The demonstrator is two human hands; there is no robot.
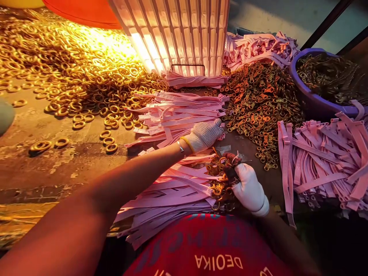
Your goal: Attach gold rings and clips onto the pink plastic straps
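My left hand (205,135), in a pale dotted glove, has its fingers curled at the right end of a pile of pink straps (184,109); what it grips, if anything, is hidden. Below and to the right, my right hand (248,186), in a white glove with dark fingertips, is closed beside small brass-coloured fittings (218,186). Its fingertips hide whatever is between them. Those fittings sit at the right ends of more pink straps (172,188), spread in front of my body.
Brass rings (94,73) cover the back left. A white ribbed panel (178,34) stands behind the straps. To the right are a heap of metal clasps (258,103), a purple tub (310,97) and another pink strap pile (324,161).
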